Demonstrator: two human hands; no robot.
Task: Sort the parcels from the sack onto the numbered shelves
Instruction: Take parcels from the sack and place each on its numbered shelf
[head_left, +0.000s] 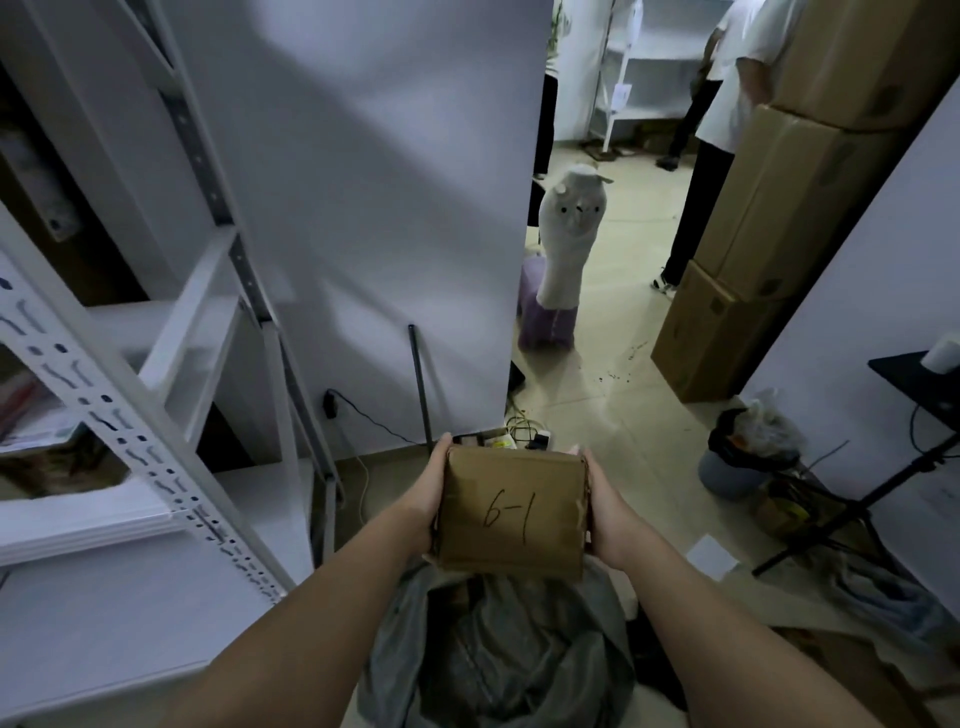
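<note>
White shelving (171, 374) at left. Left hand (427, 499) and right hand (609, 512) clasping a cardboard parcel (511, 512) marked "6-1" — fingers curled round its sides — held above the grey sack (498, 654) on the near floor. Stacked cartons (779, 218) far right.

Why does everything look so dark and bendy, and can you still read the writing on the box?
Head view: dim, bluish light; the wide lens bends the white shelf posts at the edges; yes, "6-1" on the cardboard box reads clearly, held between left hand and right hand.
</note>
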